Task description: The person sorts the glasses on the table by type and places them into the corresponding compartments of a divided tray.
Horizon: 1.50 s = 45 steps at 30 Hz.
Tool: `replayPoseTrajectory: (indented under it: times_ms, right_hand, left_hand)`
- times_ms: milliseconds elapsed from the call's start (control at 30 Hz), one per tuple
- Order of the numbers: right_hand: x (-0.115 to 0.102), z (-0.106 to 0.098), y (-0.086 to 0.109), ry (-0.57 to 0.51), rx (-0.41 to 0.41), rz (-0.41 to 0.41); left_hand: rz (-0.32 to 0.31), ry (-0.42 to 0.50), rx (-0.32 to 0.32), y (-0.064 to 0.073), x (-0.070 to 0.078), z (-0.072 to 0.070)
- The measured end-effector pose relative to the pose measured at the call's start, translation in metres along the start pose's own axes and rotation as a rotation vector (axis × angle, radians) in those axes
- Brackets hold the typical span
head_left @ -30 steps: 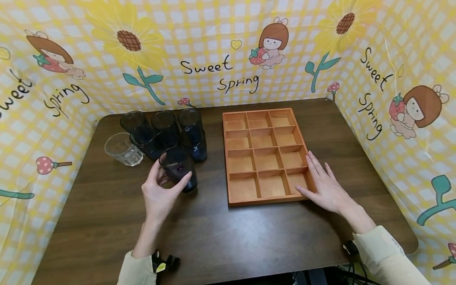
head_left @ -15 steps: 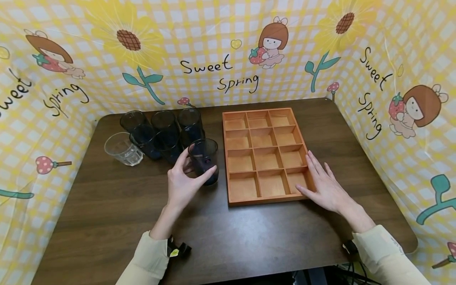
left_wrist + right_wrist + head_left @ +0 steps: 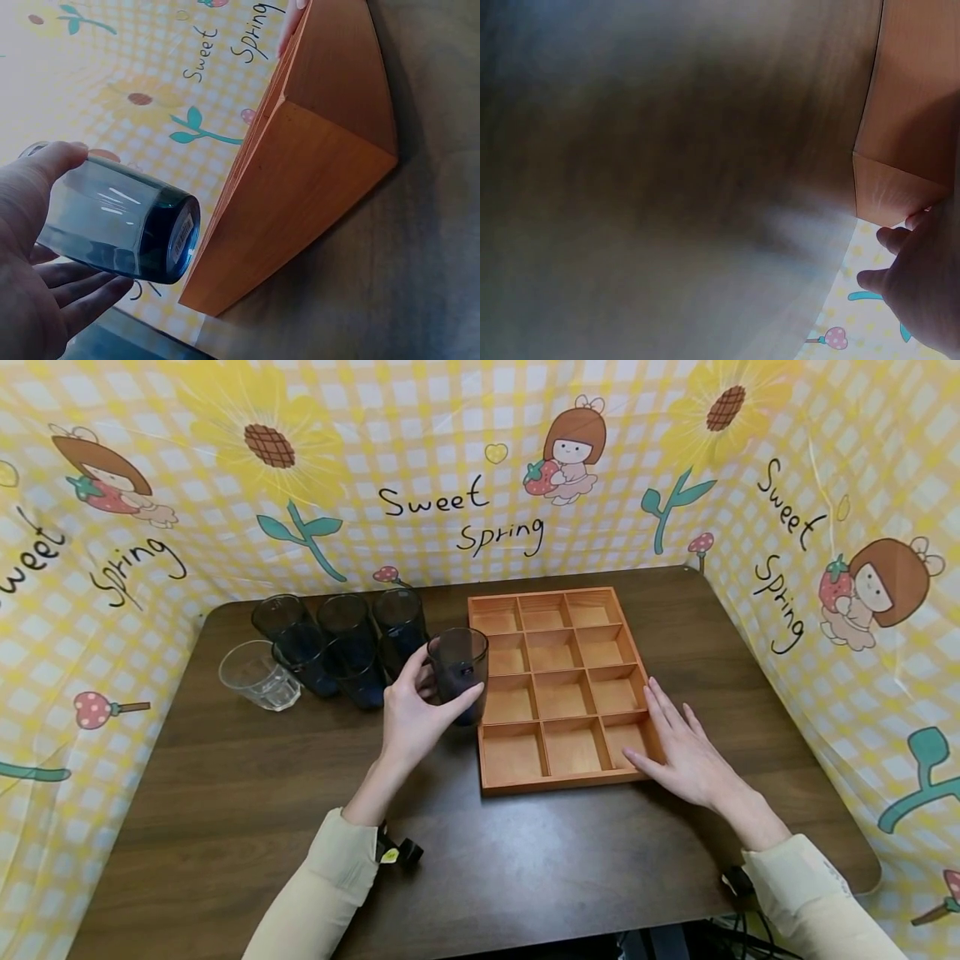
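Pale cream cloth sleeves (image 3: 318,885) show lower left and lower right, with small black wrist gadgets (image 3: 410,853); one has a yellow sticker (image 3: 390,857).

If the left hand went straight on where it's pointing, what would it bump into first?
Probably the divided wooden tray, with the dark glass tumbler in the left hand touching first. Height is hard to judge, so it might pass over.

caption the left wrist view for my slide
Left hand grips a blue glass, base label showing, near a wooden tray.
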State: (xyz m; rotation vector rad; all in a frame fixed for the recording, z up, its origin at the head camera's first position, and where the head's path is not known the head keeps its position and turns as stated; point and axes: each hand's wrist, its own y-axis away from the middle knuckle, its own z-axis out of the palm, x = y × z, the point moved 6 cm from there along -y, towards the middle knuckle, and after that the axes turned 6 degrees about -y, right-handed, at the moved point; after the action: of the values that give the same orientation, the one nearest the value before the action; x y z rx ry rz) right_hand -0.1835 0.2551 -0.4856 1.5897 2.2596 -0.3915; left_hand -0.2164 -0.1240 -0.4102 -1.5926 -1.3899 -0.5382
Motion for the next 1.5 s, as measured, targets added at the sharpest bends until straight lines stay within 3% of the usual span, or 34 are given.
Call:
replayPoseTrajectory:
  times_ms: [367,667,1100,1500]
  right_hand:
    - [0.0,0.0,0.0,0.007,0.001,0.003]
    - [0.0,0.001,0.0,0.0,-0.001,0.008]
    - [0.001,0.002,0.001,-0.014,-0.007,0.015]
    - [0.001,0.003,0.0,-0.012,-0.004,0.0]
  left_hand:
    - [0.055,0.049,0.01,-0.023,0.005,0.021]
    - [-0.002,0.048,0.026,-0.042,0.003,0.038]
    - [-0.054,0.021,-0.007,-0.059,0.0,0.062]
    - [-0.127,0.036,-0.026,-0.081,0.001,0.075]
